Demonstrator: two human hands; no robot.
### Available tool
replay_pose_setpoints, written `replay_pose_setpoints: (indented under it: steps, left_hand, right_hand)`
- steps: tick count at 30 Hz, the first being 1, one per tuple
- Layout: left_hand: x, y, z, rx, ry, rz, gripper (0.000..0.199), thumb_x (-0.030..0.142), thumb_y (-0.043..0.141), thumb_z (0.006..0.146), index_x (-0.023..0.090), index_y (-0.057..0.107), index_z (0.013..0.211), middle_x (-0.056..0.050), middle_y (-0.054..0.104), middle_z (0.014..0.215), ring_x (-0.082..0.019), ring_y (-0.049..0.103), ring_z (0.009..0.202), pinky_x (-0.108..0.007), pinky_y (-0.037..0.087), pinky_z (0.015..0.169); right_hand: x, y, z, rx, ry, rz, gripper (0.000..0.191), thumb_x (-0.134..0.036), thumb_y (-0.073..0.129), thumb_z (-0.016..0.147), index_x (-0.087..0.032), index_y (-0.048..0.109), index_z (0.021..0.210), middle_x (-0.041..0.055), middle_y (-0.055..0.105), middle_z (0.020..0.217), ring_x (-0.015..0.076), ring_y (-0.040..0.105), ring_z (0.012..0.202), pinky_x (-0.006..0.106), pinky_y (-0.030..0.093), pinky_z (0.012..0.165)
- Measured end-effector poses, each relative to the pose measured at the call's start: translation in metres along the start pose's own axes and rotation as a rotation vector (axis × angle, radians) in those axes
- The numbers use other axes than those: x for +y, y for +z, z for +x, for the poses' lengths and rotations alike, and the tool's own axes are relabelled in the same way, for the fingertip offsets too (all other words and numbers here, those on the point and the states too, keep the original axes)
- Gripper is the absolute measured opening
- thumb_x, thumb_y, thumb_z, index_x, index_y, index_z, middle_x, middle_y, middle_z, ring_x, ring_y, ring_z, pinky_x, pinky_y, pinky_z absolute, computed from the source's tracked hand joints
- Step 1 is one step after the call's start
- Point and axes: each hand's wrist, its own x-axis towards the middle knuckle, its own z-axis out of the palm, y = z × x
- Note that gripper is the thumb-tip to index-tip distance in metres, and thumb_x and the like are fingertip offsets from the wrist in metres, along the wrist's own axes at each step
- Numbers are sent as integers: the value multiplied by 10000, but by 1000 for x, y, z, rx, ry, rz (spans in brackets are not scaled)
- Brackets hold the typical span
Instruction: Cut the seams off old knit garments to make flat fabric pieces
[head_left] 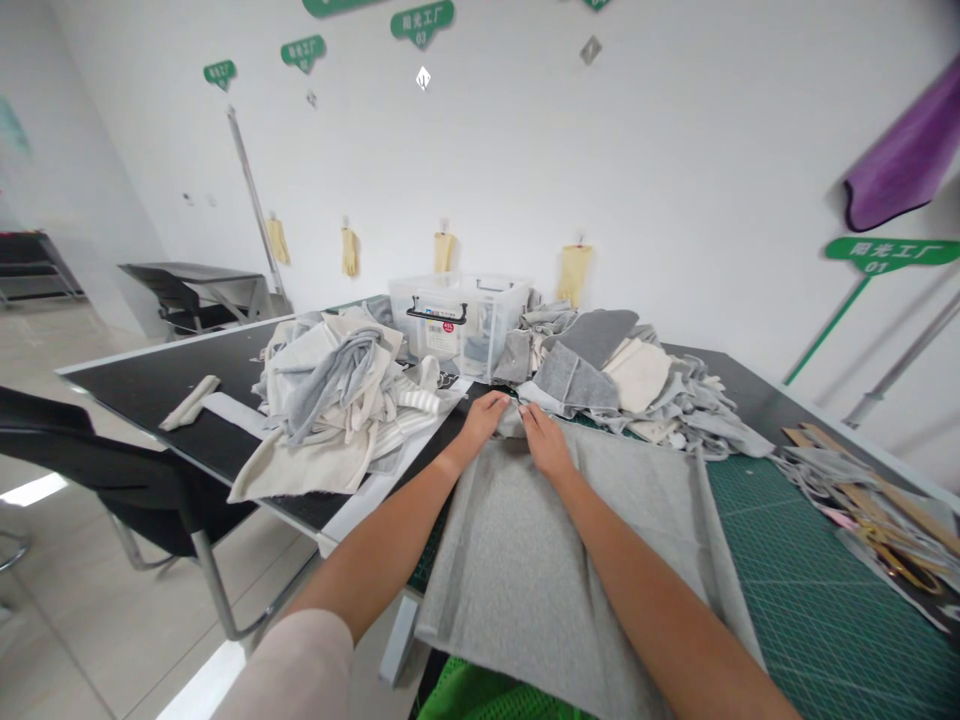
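A grey piece of fabric (517, 540) lies spread over the table's front edge and hangs toward me. At its far edge, my left hand (486, 418) pinches the cloth near the corner. Close beside it, my right hand (543, 436) grips the same edge, its fingertips almost meeting the left ones. The edge looks folded or bunched between the two hands; the detail there is too small to make out. Under the fabric is a green cutting mat (780, 550), showing mostly on the right.
A clear plastic box (487, 350) stands at the back between a left heap of cloth pieces (337, 390) and a right heap of grey and cream scraps (622, 370). Scissors (896, 560) lie among strips at far right. A black chair (142, 490) is on the left.
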Motion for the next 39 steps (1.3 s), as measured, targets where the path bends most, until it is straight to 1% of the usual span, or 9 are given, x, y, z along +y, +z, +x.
replay_pose_setpoints:
  steps: [6,12,16,19,25,34,39]
  left_hand:
    - [-1,1,1,-46,-13,-7,320,456,559,889,159,673,858,-37,684,858,-155,594,817,-256,456,788]
    - [0,1,1,-99,-5,18,332,468,564,892,160,683,853,-39,690,840,-149,595,785,-251,463,767]
    - [-2,1,2,-125,-6,28,342,478,567,891,161,696,872,-46,702,866,-154,608,809,-253,473,791]
    - [-5,2,3,-132,17,36,314,441,570,899,158,703,873,-50,711,880,-158,621,829,-259,482,811]
    - [-13,4,5,-146,39,14,280,383,559,915,145,701,877,-62,715,886,-155,626,812,-265,491,799]
    - [-15,6,4,-127,29,56,307,434,553,910,164,695,871,-41,706,862,-157,620,809,-260,485,798]
    - [-14,6,3,-122,40,68,298,421,553,913,162,694,872,-44,709,873,-160,623,823,-259,485,807]
  right_hand:
    - [3,2,0,-8,33,-51,372,-512,280,1055,-256,532,956,53,647,816,237,609,764,314,357,665]
    - [5,2,1,-36,25,-42,367,-494,274,1058,-248,537,987,71,646,815,243,607,747,322,335,645]
    - [7,2,3,-56,23,-45,365,-468,271,1061,-236,545,997,76,647,818,240,609,737,322,326,636]
    - [8,2,3,-60,2,-42,361,-461,271,1061,-237,546,993,66,639,816,234,608,744,321,339,647]
    - [13,4,2,-58,-81,-33,362,-442,252,1064,-238,540,984,65,633,859,231,615,790,324,371,693]
    - [10,2,3,-54,-53,21,352,-434,266,1059,-241,535,938,60,628,838,226,604,783,322,393,719]
    - [10,1,2,-40,-65,45,354,-444,274,1059,-241,530,921,61,625,818,225,586,757,328,393,706]
